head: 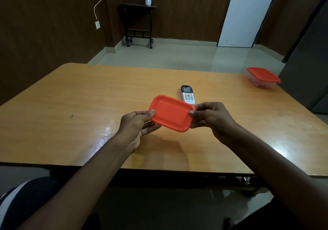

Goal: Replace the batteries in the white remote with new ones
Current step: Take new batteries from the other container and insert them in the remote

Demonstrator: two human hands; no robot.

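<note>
A small box with an orange lid (171, 113) is held above the wooden table (71, 91) between both hands. My left hand (136, 125) grips its left end, thumb on the lid and fingers beneath. My right hand (211, 116) pinches its right end. Only the lid's top shows; the box body under it is hidden. Just behind the box, the white remote (187, 95) lies face up on the table, its dark screen pointing away from me. No batteries are in view.
A second clear container with an orange lid (262, 77) sits at the table's far right corner. Beyond the table are a tiled floor, a black wheeled stand (138, 25) and a white door (246, 14). A dark cabinet stands at the right.
</note>
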